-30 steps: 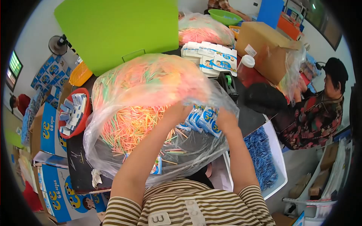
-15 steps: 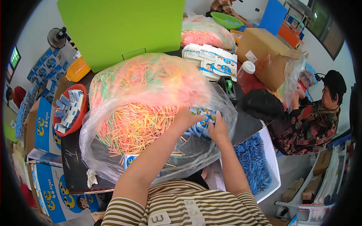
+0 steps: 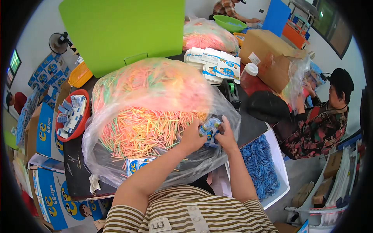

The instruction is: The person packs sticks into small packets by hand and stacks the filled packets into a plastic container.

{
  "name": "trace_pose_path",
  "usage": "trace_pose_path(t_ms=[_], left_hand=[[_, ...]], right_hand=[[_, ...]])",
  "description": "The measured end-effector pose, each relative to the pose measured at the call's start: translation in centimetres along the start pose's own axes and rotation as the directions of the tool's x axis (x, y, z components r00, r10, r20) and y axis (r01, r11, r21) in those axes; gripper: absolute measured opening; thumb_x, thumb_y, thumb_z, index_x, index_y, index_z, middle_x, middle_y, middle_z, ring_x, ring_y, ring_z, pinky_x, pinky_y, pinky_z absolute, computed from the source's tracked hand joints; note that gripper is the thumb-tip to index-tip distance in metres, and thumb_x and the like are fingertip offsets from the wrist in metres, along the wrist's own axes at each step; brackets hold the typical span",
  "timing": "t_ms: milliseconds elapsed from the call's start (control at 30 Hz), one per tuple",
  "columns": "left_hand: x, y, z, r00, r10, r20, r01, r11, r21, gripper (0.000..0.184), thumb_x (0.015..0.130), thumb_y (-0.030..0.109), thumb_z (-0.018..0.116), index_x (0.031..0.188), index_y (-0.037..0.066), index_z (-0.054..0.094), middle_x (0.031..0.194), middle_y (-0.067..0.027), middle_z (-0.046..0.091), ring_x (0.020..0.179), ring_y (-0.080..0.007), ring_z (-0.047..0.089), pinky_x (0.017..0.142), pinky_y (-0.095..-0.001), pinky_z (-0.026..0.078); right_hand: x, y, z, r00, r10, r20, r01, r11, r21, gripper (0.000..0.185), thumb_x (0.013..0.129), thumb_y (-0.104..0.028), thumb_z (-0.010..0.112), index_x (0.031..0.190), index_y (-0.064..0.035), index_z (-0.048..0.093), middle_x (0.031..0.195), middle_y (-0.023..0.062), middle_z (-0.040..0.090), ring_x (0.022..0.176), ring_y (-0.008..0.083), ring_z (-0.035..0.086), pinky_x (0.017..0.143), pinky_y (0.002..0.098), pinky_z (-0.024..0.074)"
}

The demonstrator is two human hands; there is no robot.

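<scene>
At the plastic bag [image 3: 224, 109], left hand [image 3: 193, 136], right hand [image 3: 227, 136] — grip round packets [image 3: 211, 127], loose packet [image 3: 133, 167] reading "CC"

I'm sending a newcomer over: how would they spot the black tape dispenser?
Find the big clear plastic bag of pastel sticks. Beside its right edge, near the stacked white printed cards, sits the black tape dispenser, set apart by its green ring.

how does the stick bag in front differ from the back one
The front bag gapes open; the back bag shows no opening. The front bag fills more of the view than the back bag. The front bag's sticks mix green, yellow, orange and pink, while the back bag's look mostly pink. Both are see-through plastic.
</scene>
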State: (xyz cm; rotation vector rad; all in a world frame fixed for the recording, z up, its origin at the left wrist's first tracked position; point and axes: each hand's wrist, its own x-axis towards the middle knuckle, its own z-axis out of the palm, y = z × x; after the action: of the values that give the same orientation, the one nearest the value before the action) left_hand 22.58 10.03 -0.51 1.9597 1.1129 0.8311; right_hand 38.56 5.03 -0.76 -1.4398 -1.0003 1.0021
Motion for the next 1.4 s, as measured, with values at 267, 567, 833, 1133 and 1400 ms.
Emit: trace_pose_path(t_ms=[267,567,833,1133,1400], left_hand=[[-4.6,-3.2,-0.8,0.992,0.123,-0.012,-0.115,0.882,-0.457,0.055,0.069,0.0,0.068,0.116,0.004,0.041,0.106,-0.0124,0.055,0.104,-0.023,0.056,0.091,-0.0353,0.044],[-5.5,-2.7,-3.9,0.976,0.081,0.202,0.038,0.85,-0.525,0.083,0.064,0.009,0.079,0.133,0.003,0.032,0.116,-0.009,0.053,0.106,-0.0148,0.053,0.091,-0.0301,0.043],[-6.1,-2.5,-3.6,0.961,0.27,0.055,-0.205,0.833,-0.513,0.075,0.064,0.011,0.08,0.126,0.004,0.039,0.113,-0.009,0.054,0.104,-0.0157,0.053,0.091,-0.0305,0.043],[-5.8,-3.1,-6.1,0.945,0.167,0.281,-0.051,0.925,-0.377,0.118,0.05,0.026,0.088,0.141,0.0,0.017,0.13,-0.02,0.042,0.119,-0.0324,0.045,0.103,-0.038,0.033],[-6.4,-5.1,-5.1,0.962,0.194,0.191,-0.107,0.914,-0.391,0.115,0.048,0.029,0.09,0.138,0.0,0.024,0.13,-0.0199,0.042,0.121,-0.0298,0.043,0.103,-0.038,0.032]], right_hand=[[-3.2,4.2,2.2,0.936,-0.351,-0.021,0.349,0.92,0.179,0.085,0.064,0.009,0.044,0.143,-0.0035,0.016,0.126,0.0142,0.044,0.115,0.0222,0.045,0.098,0.0322,0.0349],[-6.5,1.6,4.6,0.838,-0.514,0.186,0.544,0.814,-0.202,0.081,0.066,0.007,0.046,0.141,-0.001,0.018,0.135,0.0133,0.032,0.122,0.0219,0.038,0.102,0.0321,0.0319],[-6.1,-0.8,4.3,0.9,-0.364,0.241,0.331,0.929,0.165,0.096,0.063,0.003,0.06,0.144,-0.0038,0.008,0.131,0.014,0.037,0.117,0.0235,0.044,0.097,0.0337,0.0381],[-6.7,0.2,4.7,0.876,-0.416,0.244,0.349,0.896,0.275,0.101,0.065,-0.007,0.07,0.143,-0.0012,0.007,0.127,0.0177,0.04,0.116,0.0267,0.044,0.099,0.0358,0.0368],[-7.7,0.5,5.9,0.932,-0.324,0.162,0.284,0.932,0.226,0.097,0.069,-0.003,0.069,0.143,-0.0006,0.007,0.132,0.0159,0.035,0.12,0.0252,0.042,0.101,0.0356,0.0352]])
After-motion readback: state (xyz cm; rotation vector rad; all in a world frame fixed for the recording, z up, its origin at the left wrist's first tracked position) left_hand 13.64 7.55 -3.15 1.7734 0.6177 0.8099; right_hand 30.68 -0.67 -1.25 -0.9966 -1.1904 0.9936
